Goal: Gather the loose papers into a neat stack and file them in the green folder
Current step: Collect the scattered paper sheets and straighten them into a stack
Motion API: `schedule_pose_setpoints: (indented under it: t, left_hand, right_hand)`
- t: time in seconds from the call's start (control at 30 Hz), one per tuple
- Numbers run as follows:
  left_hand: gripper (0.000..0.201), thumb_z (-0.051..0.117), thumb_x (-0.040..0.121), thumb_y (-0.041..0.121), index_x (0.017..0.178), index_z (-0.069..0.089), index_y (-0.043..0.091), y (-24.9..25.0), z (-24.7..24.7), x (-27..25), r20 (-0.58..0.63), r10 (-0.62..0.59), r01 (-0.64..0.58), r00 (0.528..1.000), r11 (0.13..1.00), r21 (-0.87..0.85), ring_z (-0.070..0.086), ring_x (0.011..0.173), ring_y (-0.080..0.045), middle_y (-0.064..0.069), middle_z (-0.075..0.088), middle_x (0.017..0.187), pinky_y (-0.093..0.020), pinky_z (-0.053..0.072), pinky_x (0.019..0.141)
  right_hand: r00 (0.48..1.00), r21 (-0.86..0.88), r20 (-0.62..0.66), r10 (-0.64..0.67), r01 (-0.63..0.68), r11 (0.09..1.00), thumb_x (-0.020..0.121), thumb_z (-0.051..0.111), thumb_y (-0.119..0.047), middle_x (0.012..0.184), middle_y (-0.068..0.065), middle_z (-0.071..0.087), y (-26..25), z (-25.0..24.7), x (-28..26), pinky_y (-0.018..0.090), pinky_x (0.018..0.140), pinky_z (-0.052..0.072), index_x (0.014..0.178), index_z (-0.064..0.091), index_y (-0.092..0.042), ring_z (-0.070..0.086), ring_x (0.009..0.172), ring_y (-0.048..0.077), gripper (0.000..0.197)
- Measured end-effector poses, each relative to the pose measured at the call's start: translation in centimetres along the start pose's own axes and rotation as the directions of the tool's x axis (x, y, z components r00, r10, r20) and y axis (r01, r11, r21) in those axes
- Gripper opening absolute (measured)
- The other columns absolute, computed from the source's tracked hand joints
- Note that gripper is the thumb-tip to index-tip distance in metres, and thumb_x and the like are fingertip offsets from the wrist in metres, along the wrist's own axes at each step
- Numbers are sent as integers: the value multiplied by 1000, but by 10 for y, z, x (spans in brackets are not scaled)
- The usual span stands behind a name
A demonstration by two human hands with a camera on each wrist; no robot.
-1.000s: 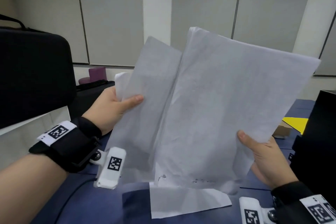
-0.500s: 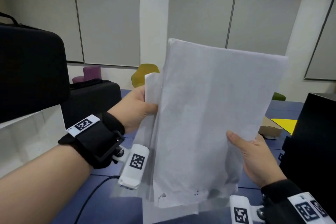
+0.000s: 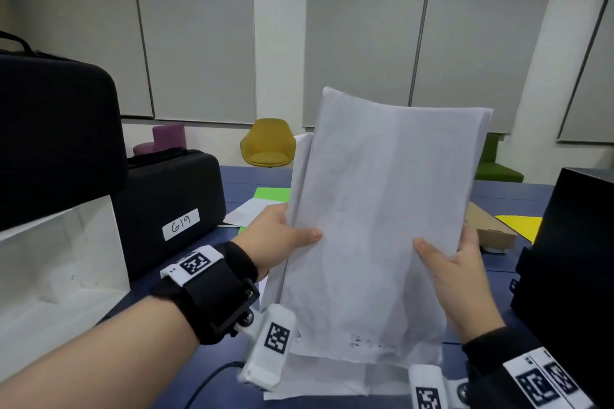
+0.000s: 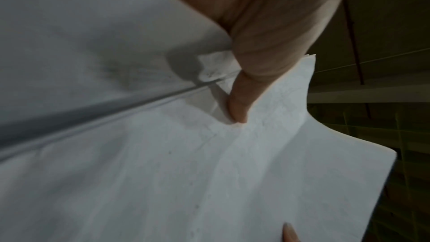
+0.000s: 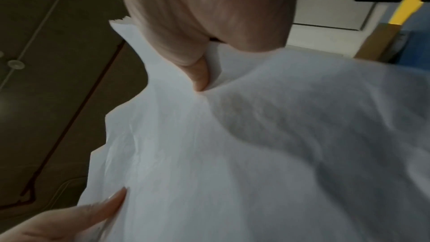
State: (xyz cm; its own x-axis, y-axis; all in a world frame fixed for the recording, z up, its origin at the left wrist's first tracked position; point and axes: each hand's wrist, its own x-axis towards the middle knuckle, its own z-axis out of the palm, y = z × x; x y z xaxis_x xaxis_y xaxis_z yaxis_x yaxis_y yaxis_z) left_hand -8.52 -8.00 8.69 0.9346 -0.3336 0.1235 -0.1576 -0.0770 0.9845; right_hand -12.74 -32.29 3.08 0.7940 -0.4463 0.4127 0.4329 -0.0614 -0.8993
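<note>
Papers [image 3: 382, 226] squared up, apparently upright, both-handed

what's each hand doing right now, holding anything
Left hand: grips the left edge of the stack of papers, thumb in front.
Right hand: grips the right edge of the same stack, thumb in front, fingers behind.

Two black cases [image 3: 172, 206] and a white box [image 3: 59, 262] block the counter's [image 3: 498, 199] left edge; a tall black box [image 3: 571, 262] walls the right. Between them, behind the upright papers [image 3: 382, 226], a green folder [image 3: 274, 193] and cardboard box [image 3: 490, 229] lie low, seemingly leaving passage above.
</note>
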Motion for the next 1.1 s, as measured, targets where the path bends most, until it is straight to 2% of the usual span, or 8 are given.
schedule_pose_setpoints:
  t: [0.13, 0.23, 0.3, 0.4, 0.6, 0.83, 0.93, 1.1]
  left_hand:
    - [35, 62, 88, -7, 121, 60, 5, 2, -1, -2, 13, 33, -32, 999, 999, -28, 69, 102, -33, -15, 72, 113, -39, 58, 85]
    - [36, 64, 87, -4, 122, 60, 5, -2, -3, -3, 29, 70, -69, 997, 997, -34, 69, 103, -33, -13, 72, 112, -40, 58, 88]
    - [33, 67, 89, 8, 121, 61, 9, -3, -4, -6, 29, 94, -93, 995, 995, -41, 70, 102, -29, -9, 73, 111, -43, 57, 90]
    - [35, 70, 88, 31, 119, 63, 17, -4, -3, -5, -49, 193, -189, 980, 979, 70, 71, 101, -19, 1, 73, 111, -45, 55, 93]
    - [16, 58, 96, 19, 110, 63, 13, 4, 2, 6, -208, 344, -309, 916, 933, 184, 69, 102, -18, 0, 73, 108, -47, 53, 95]
    - [21, 50, 100, 14, 118, 59, 21, -1, 17, 17, -284, 436, -445, 854, 895, 33, 65, 106, -4, 9, 69, 115, -21, 51, 91]
    - [23, 65, 92, 16, 113, 59, 20, -17, 16, 18, -290, 415, -424, 862, 905, 35, 69, 98, -8, 3, 71, 109, -23, 54, 81]
    - [62, 80, 63, 37, 117, 58, 14, -37, 4, 25, -272, 313, -347, 910, 934, -88, 70, 100, -16, -3, 72, 111, -32, 58, 82]
  right_hand:
    - [999, 47, -50, 20, -17, 999, 91, 61, -8, 120, 0, 63, 0, -2, -1, 41, 96, 51, 128, 41, -22, 62, 110, 20, 44]
    - [996, 182, 34, 81, -86, 980, 74, 72, -25, 116, -1, 71, -3, -4, -5, 32, 90, 55, 126, 54, -17, 67, 107, 18, 56]
    - [992, 224, 67, 103, -115, 968, 68, 71, -28, 113, 1, 73, -4, -5, -6, 32, 91, 53, 120, 62, -14, 68, 106, 19, 54]
    - [994, 228, 72, 86, -100, 969, 78, 64, -19, 114, 1, 72, -6, -5, -5, 35, 95, 51, 119, 64, -14, 67, 109, 20, 41]
    - [1000, 235, 28, -12, 5, 972, 67, 72, -31, 112, 0, 73, -12, 2, 8, 35, 94, 53, 117, 63, -13, 67, 108, 22, 54]
    - [991, 191, 91, -99, 80, 978, 78, 65, -23, 116, 3, 71, -21, 5, 16, 28, 87, 55, 127, 55, -10, 67, 108, 20, 52]
    - [991, 204, 121, -62, 36, 978, 76, 67, -17, 118, 6, 70, -11, 4, 15, 32, 90, 55, 131, 51, -9, 67, 109, 23, 58]
    - [979, 142, 204, -10, -20, 990, 69, 74, -12, 111, 3, 73, -1, 6, 11, 24, 78, 56, 124, 57, -12, 70, 101, 16, 58]
